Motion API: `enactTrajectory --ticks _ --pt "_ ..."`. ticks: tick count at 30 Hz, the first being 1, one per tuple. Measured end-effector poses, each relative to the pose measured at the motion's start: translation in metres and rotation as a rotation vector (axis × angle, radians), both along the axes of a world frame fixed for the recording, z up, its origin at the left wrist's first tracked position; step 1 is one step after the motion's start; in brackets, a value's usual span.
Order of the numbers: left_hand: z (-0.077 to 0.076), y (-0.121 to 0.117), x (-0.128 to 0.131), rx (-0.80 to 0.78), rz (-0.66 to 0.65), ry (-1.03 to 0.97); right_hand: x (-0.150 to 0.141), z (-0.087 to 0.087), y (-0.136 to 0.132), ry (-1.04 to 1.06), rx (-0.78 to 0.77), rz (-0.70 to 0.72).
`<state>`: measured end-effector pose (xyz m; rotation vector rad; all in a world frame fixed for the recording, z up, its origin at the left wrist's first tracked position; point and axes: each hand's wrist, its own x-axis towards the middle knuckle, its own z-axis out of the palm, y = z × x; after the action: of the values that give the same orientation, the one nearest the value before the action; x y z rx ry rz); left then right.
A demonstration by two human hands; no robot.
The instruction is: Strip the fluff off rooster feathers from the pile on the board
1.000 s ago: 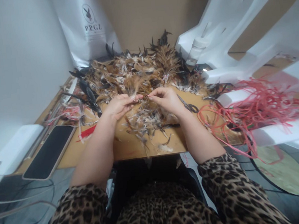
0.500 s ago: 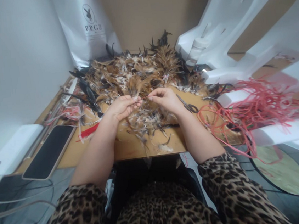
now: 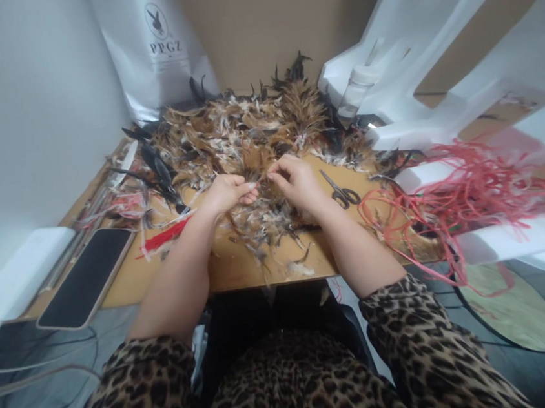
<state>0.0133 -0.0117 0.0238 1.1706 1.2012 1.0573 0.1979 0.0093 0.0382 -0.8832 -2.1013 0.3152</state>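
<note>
Above the near part of the table, my left hand (image 3: 231, 193) is closed in a pinch. My right hand (image 3: 297, 180) faces it with thumb and forefinger pressed together. Between the fingertips runs a thin red thread (image 3: 261, 180), small and blurred, with an end in each pinch. Whether the left fingers also hold a feather stem cannot be made out. Brown feathers (image 3: 226, 131) form a large heap just behind the hands. Under them lies a smaller pile of greyish fluffy feathers (image 3: 271, 220). Dark scissors (image 3: 340, 190) rest right of my right hand.
Red threads (image 3: 165, 235) lie beside my left forearm. Left are a phone (image 3: 88, 275) and a white power bank (image 3: 24, 272). A pink-red ribbon tangle (image 3: 485, 185) spreads at right, with a bottle (image 3: 357, 91) behind. A white bag (image 3: 169, 78) stands at the back.
My right hand has shifted slightly left and up, its fingers more bent. My left fingers have curled in more. More of the scissors and the red threads shows.
</note>
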Motion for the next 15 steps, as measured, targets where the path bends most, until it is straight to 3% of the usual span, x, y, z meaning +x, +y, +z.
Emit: enactTrajectory --ticks 8,12,15 --pt "0.002 -0.003 0.0 0.032 -0.172 0.205 -0.005 0.005 -0.014 -0.283 0.169 -0.019" --pt "0.003 -0.005 0.002 0.034 -0.243 0.288 -0.014 0.009 -0.026 -0.497 0.295 0.07" --pt "0.005 -0.008 0.005 0.03 -0.282 0.395 -0.018 0.012 -0.026 -0.543 0.304 0.157"
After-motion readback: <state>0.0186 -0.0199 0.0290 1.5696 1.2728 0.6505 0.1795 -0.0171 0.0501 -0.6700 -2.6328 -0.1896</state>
